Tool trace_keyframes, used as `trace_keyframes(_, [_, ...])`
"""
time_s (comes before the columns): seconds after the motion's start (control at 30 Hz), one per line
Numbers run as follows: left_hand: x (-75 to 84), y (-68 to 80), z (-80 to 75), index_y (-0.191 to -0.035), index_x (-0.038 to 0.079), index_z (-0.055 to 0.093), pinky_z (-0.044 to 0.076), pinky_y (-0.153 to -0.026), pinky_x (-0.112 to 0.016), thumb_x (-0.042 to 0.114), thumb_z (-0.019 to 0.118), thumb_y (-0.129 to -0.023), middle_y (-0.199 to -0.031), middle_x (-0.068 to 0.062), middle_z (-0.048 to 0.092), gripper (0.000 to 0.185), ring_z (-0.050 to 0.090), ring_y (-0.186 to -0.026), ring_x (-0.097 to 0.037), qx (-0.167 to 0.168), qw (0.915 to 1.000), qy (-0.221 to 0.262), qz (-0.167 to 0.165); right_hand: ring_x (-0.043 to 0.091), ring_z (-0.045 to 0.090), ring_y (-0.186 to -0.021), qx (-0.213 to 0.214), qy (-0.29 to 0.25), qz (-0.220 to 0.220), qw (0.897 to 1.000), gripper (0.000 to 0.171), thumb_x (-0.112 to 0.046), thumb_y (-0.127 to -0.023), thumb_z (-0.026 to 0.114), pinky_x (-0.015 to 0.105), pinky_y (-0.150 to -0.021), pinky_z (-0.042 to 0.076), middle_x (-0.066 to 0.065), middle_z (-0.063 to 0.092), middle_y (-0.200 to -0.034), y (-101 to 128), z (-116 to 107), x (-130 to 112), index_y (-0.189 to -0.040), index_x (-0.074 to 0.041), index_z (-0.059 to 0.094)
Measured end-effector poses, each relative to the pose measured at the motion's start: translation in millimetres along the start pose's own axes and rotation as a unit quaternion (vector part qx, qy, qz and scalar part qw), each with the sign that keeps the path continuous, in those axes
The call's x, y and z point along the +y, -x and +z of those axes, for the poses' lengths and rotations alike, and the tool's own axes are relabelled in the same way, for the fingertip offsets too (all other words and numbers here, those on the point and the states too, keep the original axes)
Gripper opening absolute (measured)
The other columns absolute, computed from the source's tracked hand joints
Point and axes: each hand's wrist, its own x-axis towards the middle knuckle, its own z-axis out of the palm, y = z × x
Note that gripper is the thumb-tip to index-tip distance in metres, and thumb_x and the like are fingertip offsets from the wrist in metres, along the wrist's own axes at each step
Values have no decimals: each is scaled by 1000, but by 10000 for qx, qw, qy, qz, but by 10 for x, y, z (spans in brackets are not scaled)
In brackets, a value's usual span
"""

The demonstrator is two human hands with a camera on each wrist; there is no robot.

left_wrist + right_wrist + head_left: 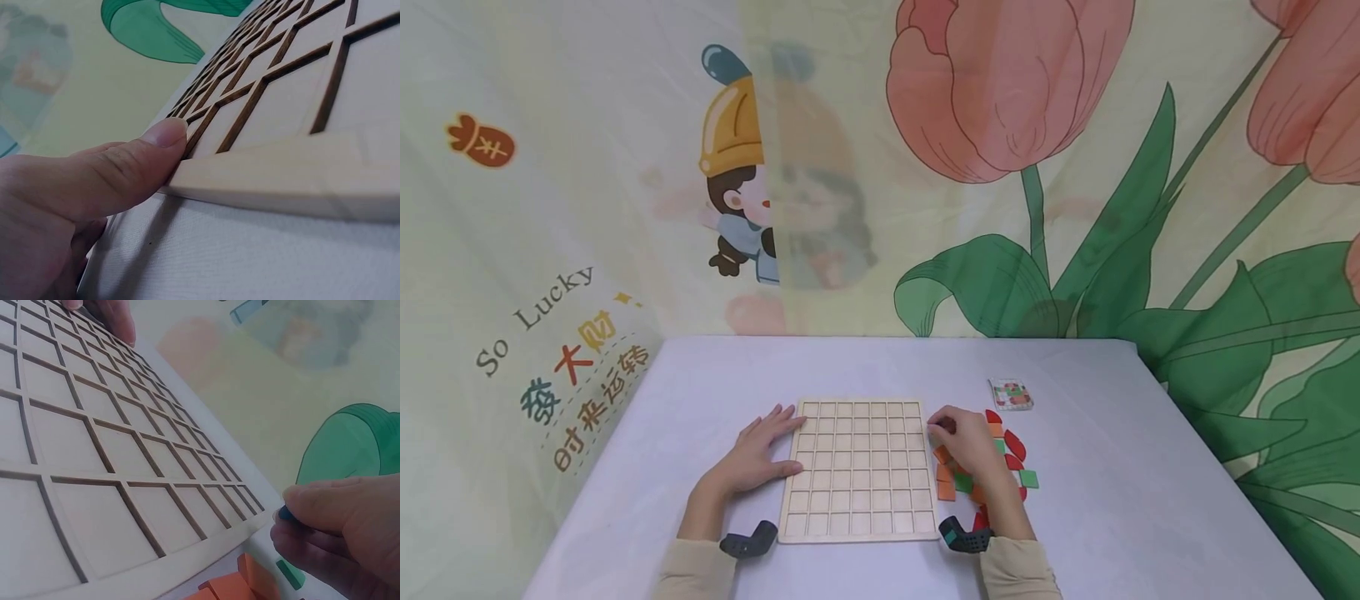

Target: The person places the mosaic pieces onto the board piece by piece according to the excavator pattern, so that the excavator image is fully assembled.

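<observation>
A square wooden grid board [859, 538] with rows of shallow square cells lies on the white table. My left hand [760, 446] rests on its left edge, fingers spread; in the left wrist view the thumb [165, 132] presses on the rim. Just off the board's right edge, my right hand [967, 439] pinches a small dark blue piece [285, 514] between thumb and fingertips. Most of that piece is hidden by the fingers. Beneath this hand and beside it lie flat orange pieces [946, 492], red rounded pieces [1015, 444] and green squares [1029, 479].
Behind the loose pieces sits a small square card [1011, 394] with a coloured pattern. A black wrist device [749, 541] is at the left wrist, another [964, 537] at the right. A printed curtain [820, 250] hangs behind the table's far edge.
</observation>
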Motion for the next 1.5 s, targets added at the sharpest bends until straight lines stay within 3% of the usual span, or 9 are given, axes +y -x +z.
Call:
trace_keyframes(0.13, [1, -3, -4, -141, 14, 46, 9, -118, -55, 48, 75, -73, -154, -13, 31, 81, 17, -146, -34, -7, 10000, 8, -5, 12, 55, -71, 6, -197, 54, 9998, 21, -15, -90, 66, 18, -59, 52, 1, 64, -89, -26, 12, -8, -110, -15, 66])
trace_keyframes(0.23, [-1, -5, -8, -141, 14, 47, 10, -118, -55, 48, 74, -74, -154, -13, 31, 80, 18, -146, -34, -3, 10000, 15, 2, 10, 57, -72, 79, -229, 62, 9997, 27, -11, -92, 62, 18, -63, 55, 3, 63, -94, -38, 11, -24, -118, -13, 66])
trace_keyframes(0.6, [2, 1, -19, -141, 13, 46, 9, -118, -55, 44, 75, -76, -155, -13, 30, 78, 17, -146, -35, -13, 10000, 19, 30, 17, 56, -83, 397, -22, 46, 9992, 13, -13, -93, 61, 30, -78, 56, 2, 69, -98, -22, 8, -50, -98, -16, 72])
trace_keyframes(0.8, [-13, -2, -31, -141, 14, 46, 9, -118, -55, 44, 74, -76, -155, -13, 30, 77, 17, -146, -35, -31, 10000, -36, 51, 16, 57, -77, 444, -353, 293, 9980, 12, -13, -93, 61, 26, -70, 55, 2, 70, -93, -20, 6, -54, -101, -15, 69])
trace_keyframes(1.03, [-28, -6, -23, -141, 14, 46, 9, -118, -55, 46, 74, -76, -155, -13, 30, 78, 17, -146, -35, -48, 9999, 22, 127, 10, 61, -67, 186, -866, 537, 9946, 13, -11, -94, 58, 19, -60, 54, 6, 63, -96, -28, 22, -57, -107, -11, 59])
trace_keyframes(1.3, [-3, -7, -28, -141, 14, 46, 9, -118, -54, 44, 74, -76, -155, -13, 30, 77, 16, -146, -35, -37, 9999, 25, 105, 14, 55, -68, 197, -142, 396, 9989, 12, -23, -88, 69, 18, -50, 47, 0, 66, -87, -22, 77, -54, -99, -20, 71])
trace_keyframes(1.5, [10, -2, -25, -141, 15, 46, 8, -118, -53, 41, 75, -76, -155, -12, 29, 76, 16, -146, -34, -41, 10000, 12, -37, 12, 56, -77, 136, 298, 139, 9994, 13, -26, -85, 71, 18, -64, 50, -6, 69, -88, -2, 157, -69, -98, -23, 72])
